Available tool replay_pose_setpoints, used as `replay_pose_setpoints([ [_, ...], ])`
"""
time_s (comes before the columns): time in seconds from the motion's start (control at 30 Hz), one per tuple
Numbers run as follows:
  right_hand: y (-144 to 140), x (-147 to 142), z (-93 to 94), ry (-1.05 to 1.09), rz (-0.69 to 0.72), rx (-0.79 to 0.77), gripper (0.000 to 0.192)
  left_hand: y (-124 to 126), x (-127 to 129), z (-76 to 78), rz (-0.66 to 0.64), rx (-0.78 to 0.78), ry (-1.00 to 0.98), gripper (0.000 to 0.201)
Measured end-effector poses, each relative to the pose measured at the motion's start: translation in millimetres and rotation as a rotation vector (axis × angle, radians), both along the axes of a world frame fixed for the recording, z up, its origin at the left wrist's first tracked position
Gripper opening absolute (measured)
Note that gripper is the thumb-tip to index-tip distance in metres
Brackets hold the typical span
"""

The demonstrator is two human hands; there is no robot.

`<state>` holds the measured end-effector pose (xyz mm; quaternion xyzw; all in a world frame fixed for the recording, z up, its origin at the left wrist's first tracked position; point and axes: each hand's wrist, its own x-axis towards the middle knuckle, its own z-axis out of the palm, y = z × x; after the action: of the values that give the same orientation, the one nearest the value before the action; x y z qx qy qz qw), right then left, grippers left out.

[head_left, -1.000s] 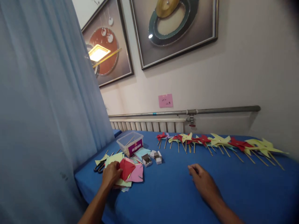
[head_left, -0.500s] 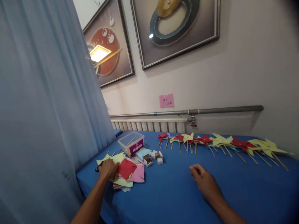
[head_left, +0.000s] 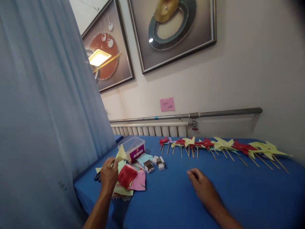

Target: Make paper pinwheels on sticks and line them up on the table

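My left hand (head_left: 109, 175) is closed in a pinch on a pale yellow sheet of paper (head_left: 121, 153), lifted above a pile of coloured cut paper. In that pile lie a red sheet (head_left: 127, 176) and a pink sheet (head_left: 140, 181) with slits at its corners. A black curved handle (head_left: 97, 176) shows beside my left wrist. Over the blue cloth, my right hand (head_left: 202, 187) has its fingers curled and thumb against them; whatever they may hold is hidden. Two small open boxes (head_left: 149, 166), one with tiny shiny pieces, stand between the hands.
Behind the paper is a clear plastic box (head_left: 132, 149) with a purple label and sticks inside. Finished paper pinwheels (head_left: 222, 143) on sticks form a row along the back of the blue-covered table (head_left: 166, 197). A blue curtain (head_left: 47, 95) hangs at left; a pipe (head_left: 226, 112) runs along the wall.
My left hand has risen from the pile, bringing up the yellow sheet. My right hand keeps its curled shape over the cloth. The whole view has shifted slightly.
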<state>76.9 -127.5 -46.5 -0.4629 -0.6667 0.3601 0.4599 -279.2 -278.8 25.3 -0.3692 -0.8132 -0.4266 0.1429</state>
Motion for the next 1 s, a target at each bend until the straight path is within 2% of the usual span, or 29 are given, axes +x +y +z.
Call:
replay_pose_setpoints([
  [0.07, -6, -11, 0.0, 0.104, 0.088, -0.017, 0.039, 18, 37, -6.6, -0.295, 0.090, -0.216, 0.040],
  [0.13, -10, -21, -0.5, 0.238, 0.157, -0.067, 0.047, 40, 80, -17.6, -0.541, 0.039, -0.401, 0.037],
  [0.2, -12, -27, -1.1, 0.348, 0.210, -0.107, 0.054, 62, 122, -27.5, -0.717, -0.024, -0.464, 0.034],
  [0.3, -9, -24, -1.5, 0.469, 0.246, -0.142, 0.054, 87, 169, -32.1, -0.818, -0.098, -0.362, 0.028],
  [0.4, 1, -14, -2.4, 0.525, 0.198, -0.161, 0.050, 104, 195, -25.7, -0.863, -0.172, -0.206, 0.025],
  [0.5, 15, -4, -5.3, 0.540, 0.115, -0.177, 0.044, 119, 207, -22.1, -0.935, -0.200, -0.180, 0.023],
  [0.57, 22, 1, -7.7, 0.562, 0.078, -0.199, 0.040, 129, 210, -27.3, -0.991, -0.184, -0.263, 0.021],
  [0.63, 25, 4, -9.5, 0.613, 0.065, -0.218, 0.038, 138, 210, -38.5, -1.042, -0.118, -0.452, 0.028],
  [0.73, 23, 6, -9.4, 0.709, 0.097, -0.246, 0.041, 145, 206, -58.0, -1.015, -0.010, -0.866, 0.053],
  [0.8, 19, 6, -8.2, 0.744, 0.139, -0.275, 0.045, 144, 201, -65.8, -1.012, 0.013, -1.103, 0.064],
  [0.9, 14, 2, -8.2, 0.748, 0.222, -0.324, 0.051, 139, 193, -66.7, -1.102, 0.006, -1.321, 0.064],
  [1.0, 12, -3, -12.0, 0.711, 0.270, -0.356, 0.052, 139, 189, -64.2, -1.133, 0.042, -1.388, 0.051],
])
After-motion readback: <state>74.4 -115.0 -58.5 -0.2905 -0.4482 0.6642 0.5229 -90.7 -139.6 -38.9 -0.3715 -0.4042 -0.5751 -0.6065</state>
